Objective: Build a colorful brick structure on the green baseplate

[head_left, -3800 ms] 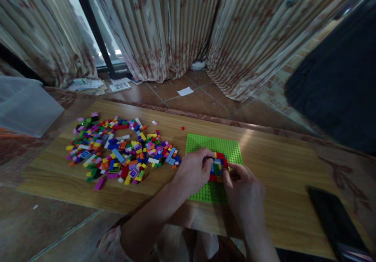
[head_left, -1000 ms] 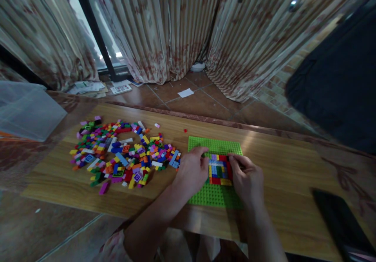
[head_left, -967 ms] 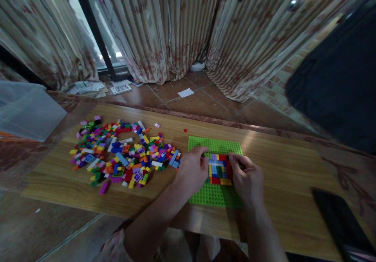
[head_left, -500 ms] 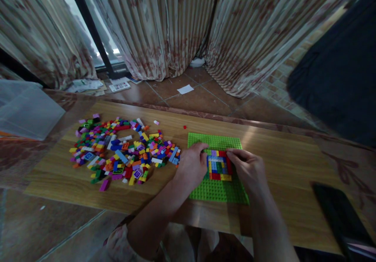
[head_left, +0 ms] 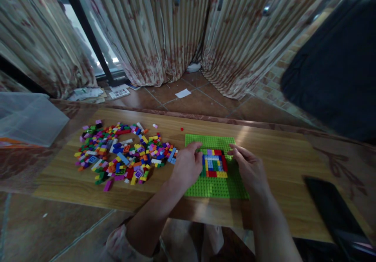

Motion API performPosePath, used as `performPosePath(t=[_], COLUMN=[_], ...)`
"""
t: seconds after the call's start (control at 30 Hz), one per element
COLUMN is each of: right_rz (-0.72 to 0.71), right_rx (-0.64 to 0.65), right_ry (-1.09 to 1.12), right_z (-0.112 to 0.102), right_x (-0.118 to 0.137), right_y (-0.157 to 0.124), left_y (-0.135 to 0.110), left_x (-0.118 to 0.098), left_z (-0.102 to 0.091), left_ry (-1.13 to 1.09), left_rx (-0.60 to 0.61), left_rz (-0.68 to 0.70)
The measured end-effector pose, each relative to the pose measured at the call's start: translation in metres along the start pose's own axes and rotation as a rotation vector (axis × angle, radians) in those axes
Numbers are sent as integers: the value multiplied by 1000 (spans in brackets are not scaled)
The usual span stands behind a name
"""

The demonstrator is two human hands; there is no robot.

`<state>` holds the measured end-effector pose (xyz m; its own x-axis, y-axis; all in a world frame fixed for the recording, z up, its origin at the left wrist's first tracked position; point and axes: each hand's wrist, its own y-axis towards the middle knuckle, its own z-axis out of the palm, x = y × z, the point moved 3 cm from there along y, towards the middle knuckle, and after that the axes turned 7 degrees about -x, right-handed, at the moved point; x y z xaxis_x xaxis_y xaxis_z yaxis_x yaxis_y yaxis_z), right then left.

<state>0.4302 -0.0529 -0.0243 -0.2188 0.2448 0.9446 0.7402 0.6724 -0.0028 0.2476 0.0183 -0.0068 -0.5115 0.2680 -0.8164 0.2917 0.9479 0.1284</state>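
The brick build [head_left: 215, 163] sits within the edges of the green baseplate [head_left: 211, 188], stud rows running between it and the near rim. Left hand [head_left: 187, 163], curled, is at the build's left edge; right hand [head_left: 249, 168], fingers narrowly bent, stands off its far right corner. Whether either grips a piece cannot be told.

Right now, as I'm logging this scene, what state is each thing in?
Left hand: fingers bent, beside the brick block's left edge
Right hand: thumb and fingers close together; whether they pinch anything is unclear
Brick block: multicoloured, sitting on the baseplate
Green baseplate: flat, partly covered
Loose bricks: scattered, unsorted
Small red piece: lying alone
White paper: flat on the floor
Curtains: hanging, parted at left
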Motion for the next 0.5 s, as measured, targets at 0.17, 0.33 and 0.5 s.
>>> performPosePath(t=[0.17, 0.33, 0.5], right_rz=[7, -59, -305], right_rx=[-105, -283, -339], right_ry=[82, 164, 71], right_z=[-8, -13, 1], right_x=[2, 12, 34], right_y=[-1, -10, -44], left_y=[4, 16, 24], left_x=[5, 15, 27], left_z=[-17, -53, -91], left_ry=[-136, -426, -720], left_rx=[-133, -353, -541], left_rz=[-3, -9, -197])
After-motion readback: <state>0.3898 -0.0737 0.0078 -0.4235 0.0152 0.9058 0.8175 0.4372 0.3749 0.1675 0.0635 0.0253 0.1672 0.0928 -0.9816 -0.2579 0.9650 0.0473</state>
